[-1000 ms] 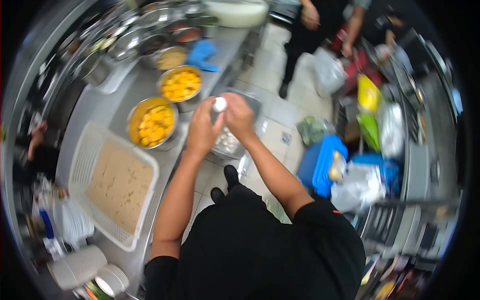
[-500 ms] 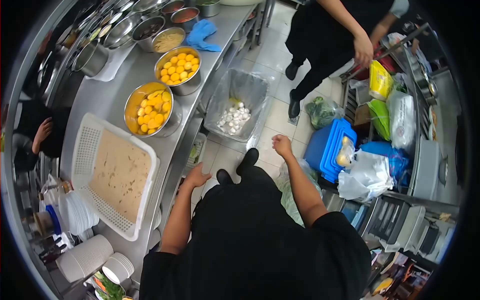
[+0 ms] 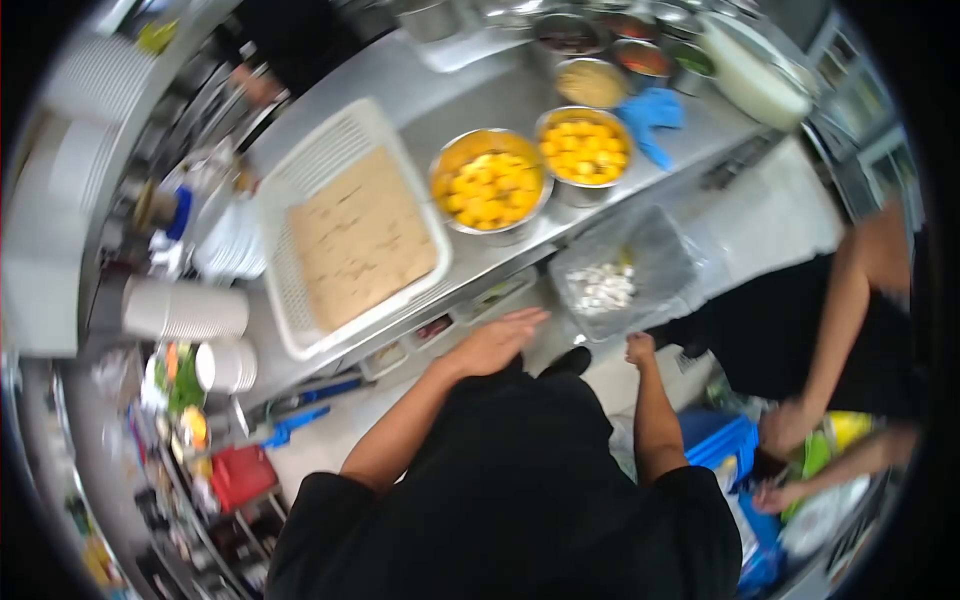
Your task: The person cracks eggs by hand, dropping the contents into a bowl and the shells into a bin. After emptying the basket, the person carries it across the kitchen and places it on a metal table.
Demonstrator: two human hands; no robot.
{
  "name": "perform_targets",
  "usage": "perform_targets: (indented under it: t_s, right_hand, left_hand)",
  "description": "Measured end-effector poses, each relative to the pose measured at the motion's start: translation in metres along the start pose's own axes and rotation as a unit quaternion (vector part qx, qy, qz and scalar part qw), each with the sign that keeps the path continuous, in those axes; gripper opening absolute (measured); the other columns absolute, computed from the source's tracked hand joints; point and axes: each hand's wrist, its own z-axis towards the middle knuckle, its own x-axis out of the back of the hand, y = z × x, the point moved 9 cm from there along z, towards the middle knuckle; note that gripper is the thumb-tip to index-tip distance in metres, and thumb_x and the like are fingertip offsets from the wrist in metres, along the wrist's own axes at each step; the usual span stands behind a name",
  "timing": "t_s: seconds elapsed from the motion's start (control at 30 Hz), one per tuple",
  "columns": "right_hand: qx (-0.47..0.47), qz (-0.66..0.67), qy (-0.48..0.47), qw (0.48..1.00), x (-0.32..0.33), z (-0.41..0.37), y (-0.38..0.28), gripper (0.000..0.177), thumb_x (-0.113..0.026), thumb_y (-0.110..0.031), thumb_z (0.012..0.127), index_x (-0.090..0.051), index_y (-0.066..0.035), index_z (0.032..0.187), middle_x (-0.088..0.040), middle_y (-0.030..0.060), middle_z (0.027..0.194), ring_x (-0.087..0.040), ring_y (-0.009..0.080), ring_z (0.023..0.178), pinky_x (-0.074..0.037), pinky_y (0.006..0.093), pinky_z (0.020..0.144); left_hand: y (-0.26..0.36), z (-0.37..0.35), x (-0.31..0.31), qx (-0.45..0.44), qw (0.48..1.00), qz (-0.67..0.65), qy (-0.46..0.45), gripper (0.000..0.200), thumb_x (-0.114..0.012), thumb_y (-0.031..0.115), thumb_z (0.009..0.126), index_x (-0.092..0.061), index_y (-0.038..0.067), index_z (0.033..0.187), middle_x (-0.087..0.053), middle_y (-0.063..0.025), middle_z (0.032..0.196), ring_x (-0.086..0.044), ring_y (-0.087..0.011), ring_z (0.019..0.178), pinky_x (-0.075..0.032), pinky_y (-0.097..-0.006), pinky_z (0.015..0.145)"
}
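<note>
My left hand (image 3: pixel 500 340) is open, fingers stretched out together, in front of the steel counter's edge, with nothing in it. My right hand (image 3: pixel 640 348) is curled closed beside the lined bin (image 3: pixel 670 275); no object shows in it. White eggshells (image 3: pixel 602 287) lie in that bin's clear bag. On the counter stand a larger metal pot (image 3: pixel 467 152) and a smaller metal pot (image 3: pixel 585 196), both holding egg yolks (image 3: pixel 490 192). Left of them lies a white perforated basket (image 3: pixel 272 215) with a flat tan layer (image 3: pixel 360 240) inside.
A blue cloth or glove (image 3: pixel 655 120) lies by a container of pale strips (image 3: pixel 592 84). A co-worker's arm (image 3: pixel 845 320) reaches over blue containers (image 3: pixel 725 440) at right. Stacked white bowls (image 3: pixel 185 308) stand at left. Another person (image 3: pixel 300 40) is across the counter.
My view and body have turned left, so the counter now spans the upper view. The co-worker has come closer on my right. My left hand's fingers have straightened; my right stays curled.
</note>
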Motion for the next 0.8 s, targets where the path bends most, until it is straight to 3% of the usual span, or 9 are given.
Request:
perform_targets:
  t_s: [0.07,0.17,0.27,0.37,0.4,0.53,0.73,0.77,0.8]
  right_hand:
    - [-0.317,0.414,0.001,0.853,-0.017,0.007,0.045,0.010,-0.054,-0.013,0.088,-0.059,-0.007,0.083,-0.051,0.0035,0.060,-0.050,0.0165,0.045,-0.045,0.0322,0.039]
    - [-0.442,0.589,0.005,0.677,0.099,-0.005,-0.002,0.007,-0.054,-0.011,0.087,-0.058,-0.008,0.092,-0.053,0.0035,0.069,-0.055,0.0180,0.055,-0.049,0.0340,0.044]
    - [-0.456,0.573,0.068,0.677,0.091,-0.010,0.002,0.008,-0.058,-0.008,0.074,-0.063,-0.007,0.080,-0.065,0.0108,0.071,-0.062,0.0230,0.059,-0.054,0.0387,0.061]
    - [-0.188,0.218,-0.056,0.956,-0.028,0.014,0.015,0.030,-0.060,-0.018,0.079,-0.063,-0.001,0.103,-0.063,0.0175,0.089,-0.065,0.0327,0.073,-0.057,0.0413,0.059]
    - [-0.439,0.388,-0.029,0.810,0.009,-0.012,0.006,0.036,-0.062,-0.022,0.081,-0.061,0.000,0.109,-0.065,0.0189,0.090,-0.066,0.0326,0.068,-0.057,0.0392,0.055]
    - [-0.517,0.495,-0.081,0.694,0.051,-0.051,-0.041,0.050,-0.060,-0.035,0.085,-0.056,0.005,0.115,-0.064,0.0180,0.094,-0.066,0.0270,0.072,-0.057,0.0370,0.054]
    - [-0.559,0.648,-0.017,0.517,0.020,-0.049,-0.104,0.059,-0.060,-0.045,0.087,-0.056,0.007,0.112,-0.065,0.0174,0.093,-0.066,0.0287,0.078,-0.058,0.0416,0.061]
    - [-0.401,0.405,0.006,0.821,-0.073,-0.014,-0.098,0.050,-0.060,-0.043,0.088,-0.061,0.005,0.103,-0.066,0.0182,0.088,-0.067,0.0285,0.081,-0.055,0.0443,0.060]
    - [-0.571,0.643,0.034,0.509,-0.056,-0.029,-0.119,0.043,-0.058,-0.041,0.090,-0.066,0.001,0.088,-0.066,0.0196,0.079,-0.068,0.0309,0.075,-0.053,0.0443,0.060]
  left_hand:
    - [0.055,-0.006,0.018,0.039,0.996,-0.055,0.057,0.036,-0.051,0.011,0.093,-0.053,0.000,0.128,-0.054,-0.0161,0.132,-0.056,-0.0277,0.116,-0.043,-0.0363,0.098]
    - [0.082,-0.039,0.076,-0.028,0.970,0.053,0.237,0.042,-0.054,0.001,0.087,-0.052,0.000,0.128,-0.058,-0.0155,0.126,-0.062,-0.0230,0.106,-0.048,-0.0332,0.089]
    - [0.083,-0.114,0.183,-0.015,0.843,0.192,0.502,0.044,-0.060,0.007,0.087,-0.051,0.001,0.130,-0.061,-0.0116,0.119,-0.064,-0.0207,0.090,-0.051,-0.0308,0.081]
    - [0.019,-0.219,0.297,0.155,0.735,0.267,0.604,0.059,-0.058,0.023,0.094,-0.033,0.000,0.143,-0.057,-0.0176,0.124,-0.057,-0.0245,0.109,-0.045,-0.0355,0.093]
    - [0.006,-0.252,0.320,0.199,0.693,0.304,0.623,0.075,-0.062,0.033,0.092,-0.023,0.001,0.147,-0.054,-0.0207,0.128,-0.055,-0.0282,0.114,-0.043,-0.0380,0.097]
    - [-0.108,-0.346,0.359,0.443,0.681,0.198,0.549,0.095,-0.064,0.054,0.085,-0.019,-0.002,0.147,-0.049,-0.0255,0.134,-0.051,-0.0312,0.122,-0.039,-0.0398,0.101]
    - [-0.169,-0.298,0.299,0.329,0.789,-0.370,0.364,0.065,-0.055,0.043,0.094,-0.037,-0.002,0.138,-0.053,-0.0148,0.131,-0.053,-0.0271,0.119,-0.042,-0.0391,0.099]
    - [-0.187,-0.301,0.302,0.327,0.782,-0.406,0.342,0.061,-0.054,0.039,0.094,-0.039,-0.001,0.137,-0.053,-0.0149,0.131,-0.053,-0.0270,0.119,-0.042,-0.0401,0.101]
    - [-0.177,-0.279,0.294,0.322,0.788,-0.422,0.312,0.058,-0.055,0.026,0.089,-0.039,-0.004,0.137,-0.054,-0.0175,0.129,-0.055,-0.0290,0.115,-0.043,-0.0411,0.100]
